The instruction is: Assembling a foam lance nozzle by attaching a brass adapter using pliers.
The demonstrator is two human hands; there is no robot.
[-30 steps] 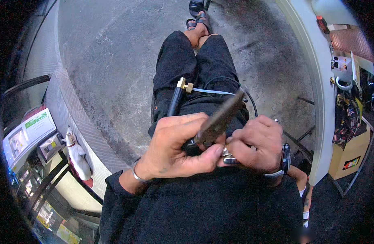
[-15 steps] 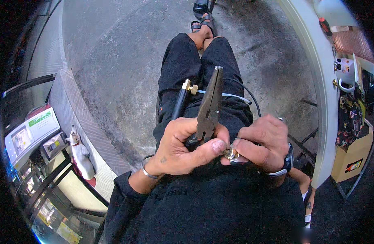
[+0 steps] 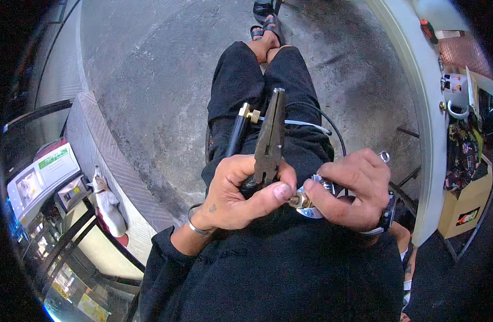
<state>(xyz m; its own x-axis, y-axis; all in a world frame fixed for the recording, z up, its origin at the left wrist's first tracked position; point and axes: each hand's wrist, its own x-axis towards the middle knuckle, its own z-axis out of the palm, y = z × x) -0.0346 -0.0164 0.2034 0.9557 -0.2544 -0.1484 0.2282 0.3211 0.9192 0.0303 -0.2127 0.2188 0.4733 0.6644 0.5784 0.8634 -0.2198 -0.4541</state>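
My left hand (image 3: 244, 196) is closed round combination pliers (image 3: 270, 139), their jaws pointing away from me. Its thumb and a finger also pinch the end of a small brass-coloured fitting (image 3: 299, 201). My right hand (image 3: 354, 190) is closed on a shiny metal part (image 3: 312, 210) with a ribbed, spring-like piece, against the fitting. A chrome ring end (image 3: 385, 156), perhaps of a spanner, sticks out above my right hand. On my lap lies a black tube (image 3: 238, 137) with a brass end and knob (image 3: 253, 115). Beside it are a pale thin strip (image 3: 305, 125) and a black hose (image 3: 337, 134).
A white table (image 3: 418, 107) curves along the right, bearing a red-and-black screwdriver (image 3: 429, 31) and a white mug (image 3: 459, 110). An open cardboard box (image 3: 465, 212) stands beyond its edge. At left, a small white animal with a red collar (image 3: 109, 206) lies on a bench. Another person's limb (image 3: 410, 268) shows lower right.
My right hand has shifted slightly right and turned, exposing more of the shiny metal part and the chrome ring end. The pliers have moved a little left and stand more upright.
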